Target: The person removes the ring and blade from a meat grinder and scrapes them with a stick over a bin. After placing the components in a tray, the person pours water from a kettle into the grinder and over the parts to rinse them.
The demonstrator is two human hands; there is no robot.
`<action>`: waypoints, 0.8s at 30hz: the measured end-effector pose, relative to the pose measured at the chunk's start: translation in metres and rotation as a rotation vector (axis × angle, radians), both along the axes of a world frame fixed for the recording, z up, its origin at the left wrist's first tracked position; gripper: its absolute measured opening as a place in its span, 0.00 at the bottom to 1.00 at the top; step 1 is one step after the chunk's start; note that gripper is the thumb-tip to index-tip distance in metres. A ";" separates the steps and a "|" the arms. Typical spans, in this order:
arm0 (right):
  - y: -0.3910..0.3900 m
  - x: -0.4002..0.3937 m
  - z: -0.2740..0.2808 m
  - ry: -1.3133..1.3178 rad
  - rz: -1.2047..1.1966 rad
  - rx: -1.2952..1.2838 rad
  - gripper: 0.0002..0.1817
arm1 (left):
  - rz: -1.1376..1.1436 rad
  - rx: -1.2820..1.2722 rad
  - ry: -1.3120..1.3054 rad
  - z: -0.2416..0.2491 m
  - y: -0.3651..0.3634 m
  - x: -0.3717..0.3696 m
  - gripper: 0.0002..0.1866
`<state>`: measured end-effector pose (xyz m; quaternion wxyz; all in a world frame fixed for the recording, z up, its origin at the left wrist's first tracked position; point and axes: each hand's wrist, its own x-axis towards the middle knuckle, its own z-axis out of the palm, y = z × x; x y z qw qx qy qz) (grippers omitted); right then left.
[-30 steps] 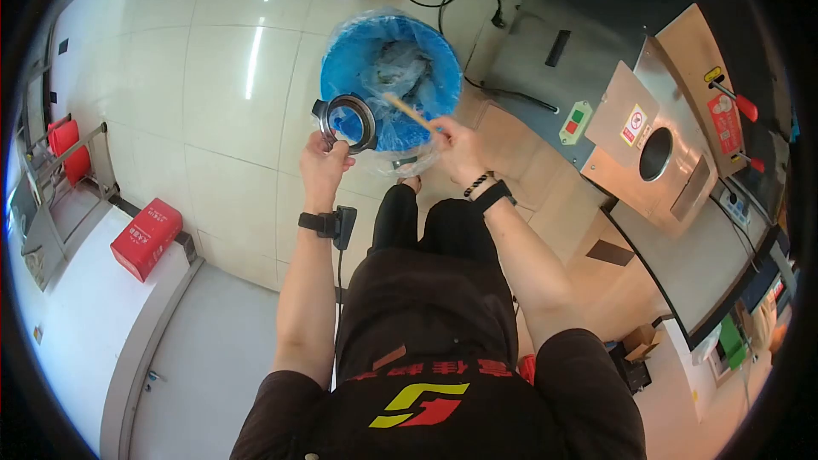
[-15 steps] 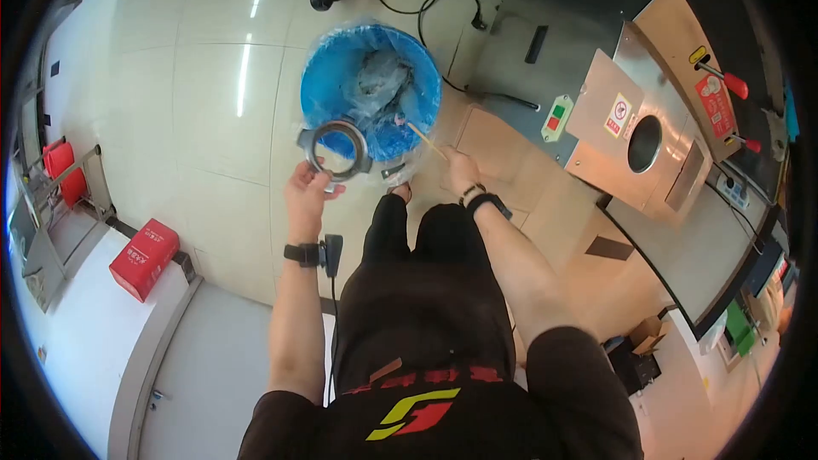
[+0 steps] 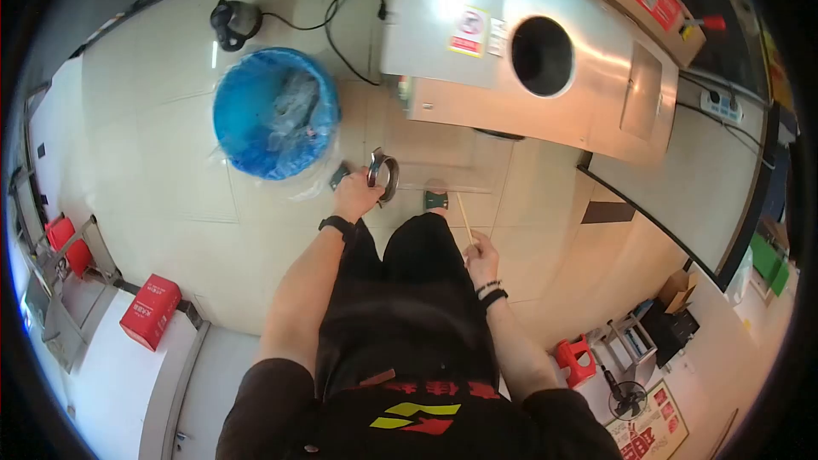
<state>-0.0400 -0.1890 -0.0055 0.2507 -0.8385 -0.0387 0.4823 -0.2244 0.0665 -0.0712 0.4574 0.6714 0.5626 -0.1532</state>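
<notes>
My left hand (image 3: 358, 195) grips a metal ring (image 3: 393, 177) with short tabs on its rim, held in front of my legs and right of the blue-lined bin (image 3: 232, 115). The fingers are closed on the ring's near edge. In my right hand (image 3: 483, 257) is a thin wooden stick (image 3: 464, 216), pinched near its lower end and pointing up and away from me. A crumpled clear plastic bag (image 3: 296, 106) lies inside the bin. The steel machine (image 3: 477, 106) with a round dark opening stands beyond both hands, touched by neither.
An electric kettle (image 3: 234, 24) sits on the floor behind the bin, its black cord (image 3: 336, 38) looping toward the machine. A red box (image 3: 151, 311) is at the left. A red stool (image 3: 576, 360) and a small fan (image 3: 628, 399) are at the lower right.
My view has turned toward the machine. The ring in my left hand has moved from over the bin's edge to its right. My right hand, still holding the stick, has drawn back from the bin.
</notes>
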 end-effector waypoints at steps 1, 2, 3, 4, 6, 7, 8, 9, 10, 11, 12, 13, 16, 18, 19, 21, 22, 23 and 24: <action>-0.020 0.008 0.005 -0.045 -0.031 0.014 0.20 | -0.087 -0.018 0.100 -0.009 -0.006 0.017 0.14; -0.041 0.015 0.009 -0.089 -0.063 0.029 0.20 | -0.144 -0.044 0.156 -0.021 -0.011 0.032 0.15; -0.068 0.024 0.009 -0.115 -0.081 0.034 0.20 | -0.158 -0.030 0.154 -0.031 -0.015 0.046 0.15; -0.090 0.033 0.013 -0.117 -0.127 0.015 0.20 | -0.207 -0.032 0.179 -0.040 -0.019 0.060 0.15; -0.131 0.050 0.023 -0.145 -0.235 -0.030 0.19 | -0.269 -0.035 0.204 -0.062 -0.032 0.083 0.15; -0.154 0.058 0.025 -0.168 -0.293 -0.087 0.19 | -0.305 -0.038 0.248 -0.075 -0.037 0.095 0.17; -0.187 0.065 0.017 -0.188 -0.329 -0.113 0.20 | -0.340 -0.039 0.293 -0.089 -0.041 0.105 0.18; -0.208 0.070 0.016 -0.198 -0.369 -0.160 0.20 | -0.377 -0.038 0.340 -0.102 -0.043 0.114 0.19; -0.230 0.072 0.015 -0.215 -0.413 -0.187 0.20 | -0.462 -0.039 0.373 -0.115 -0.045 0.122 0.21; -0.252 0.074 0.015 -0.227 -0.447 -0.242 0.20 | -0.477 -0.029 0.376 -0.130 -0.047 0.129 0.21; -0.277 0.070 0.014 -0.246 -0.506 -0.278 0.20 | -0.502 -0.021 0.407 -0.146 -0.051 0.136 0.21; -0.304 0.063 0.010 -0.246 -0.588 -0.273 0.21 | -0.526 -0.012 0.439 -0.160 -0.053 0.141 0.21; -0.361 0.028 0.010 -0.261 -0.754 -0.355 0.21 | -0.628 -0.018 0.457 -0.199 -0.049 0.159 0.21; -0.428 -0.017 -0.012 -0.398 -0.805 -0.290 0.21 | -0.670 0.002 0.462 -0.220 -0.049 0.174 0.21; -0.430 -0.026 -0.008 -0.365 -0.812 -0.407 0.21 | -0.690 0.011 0.469 -0.231 -0.051 0.179 0.21; -0.428 -0.052 -0.006 -0.322 -0.825 -0.526 0.21 | -0.682 0.020 0.488 -0.253 -0.056 0.186 0.22; -0.433 -0.065 -0.009 -0.286 -0.819 -0.604 0.20 | -0.712 0.017 0.455 -0.260 -0.058 0.190 0.21; -0.438 -0.075 -0.014 -0.248 -0.810 -0.679 0.20 | -0.739 0.017 0.425 -0.267 -0.058 0.192 0.21; -0.445 -0.083 -0.021 -0.241 -0.812 -0.676 0.20 | -0.741 0.021 0.432 -0.274 -0.058 0.194 0.21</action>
